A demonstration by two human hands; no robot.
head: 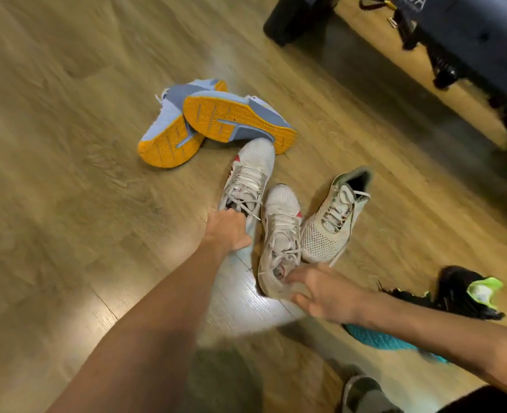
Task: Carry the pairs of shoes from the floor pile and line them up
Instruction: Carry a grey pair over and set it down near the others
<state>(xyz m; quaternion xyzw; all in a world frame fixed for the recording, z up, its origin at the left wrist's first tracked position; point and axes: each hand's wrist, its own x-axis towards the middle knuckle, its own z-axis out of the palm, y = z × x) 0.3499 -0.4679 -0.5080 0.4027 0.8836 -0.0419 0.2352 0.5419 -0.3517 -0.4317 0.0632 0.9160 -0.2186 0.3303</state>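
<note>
Two white lace-up sneakers with red marks lie side by side on the wooden floor, toes pointing away. My left hand [228, 231] grips the heel collar of the left white sneaker [250, 171]. My right hand [325, 293] holds the heel of the right white sneaker [282, 222], fingers at its opening. A white mesh sneaker [331, 222] lies just right of them, toe toward me. A pair of light-blue sneakers with orange soles [216, 120] lies tipped over beyond them.
A black shoe with neon-green lining [466, 293] and a teal shoe [377, 338] lie at the right, under my right forearm. Dark furniture with black straps [425, 28] stands at the top right. Bare wooden floor [67, 174] stretches to the left.
</note>
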